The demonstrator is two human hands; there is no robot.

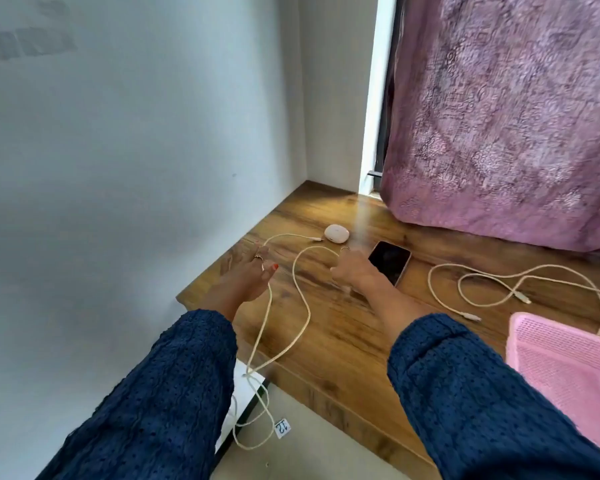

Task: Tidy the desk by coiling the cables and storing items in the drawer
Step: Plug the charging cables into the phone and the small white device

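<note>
A long white cable (300, 308) loops across the left part of the wooden desk (343, 327) and hangs over its front edge. My left hand (248, 273) lies flat on the desk over one run of this cable, fingers straight and spread. Fingers curled, my right hand (352, 270) grips the cable where its upper loop ends, right beside a dark phone (390, 261). A white earbud case (336, 233) sits behind the hands, by the cable's plug. Farther right, a second white cable (499, 284) lies loose.
A pink plastic basket (565, 358) stands at the desk's right front corner. A pink patterned curtain (499, 116) hangs onto the back of the desk. The wall is close on the left. A tag marked 12 (282, 427) sits below the desk edge.
</note>
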